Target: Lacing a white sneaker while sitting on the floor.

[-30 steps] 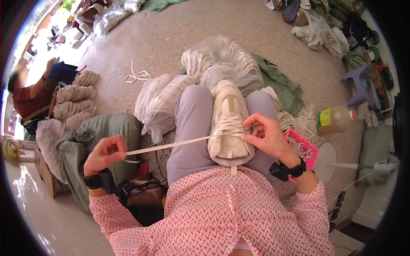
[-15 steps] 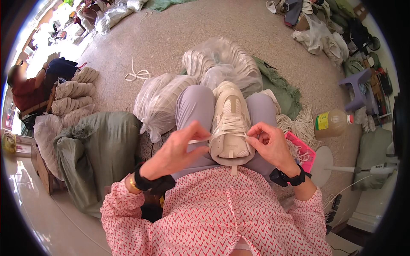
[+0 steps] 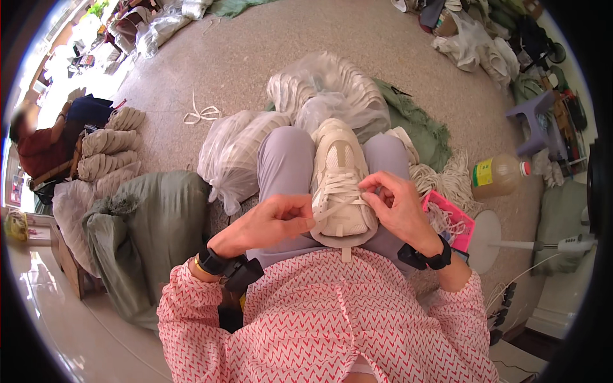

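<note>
A beige sneaker point(image 3: 336, 150) rests between my thighs, its heel opening towards me and its toe pointing away. White shoelace point(image 3: 340, 180) crosses its tongue in several rows. One loose length slants over the tongue towards my left hand point(image 3: 281, 216), whose thumb and forefinger are pinched on it beside the collar. At the right eyelets, my right hand point(image 3: 397, 205) has thumb and forefinger bent close together on the lace; the exact contact is partly hidden by the fingers.
Clear plastic bags of shoe parts point(image 3: 236, 150) lie ahead of my knees. To my right are a pink basket of laces point(image 3: 468, 237), a bundle of white laces point(image 3: 447, 180) and a jug point(image 3: 497, 175). A green sack point(image 3: 153, 223) stands left; another person point(image 3: 41, 143) sits beyond.
My left hand has closed from spread fingers to a pinch on the loose lace, now slanting across the tongue. My right hand has shifted slightly up along the eyelets.
</note>
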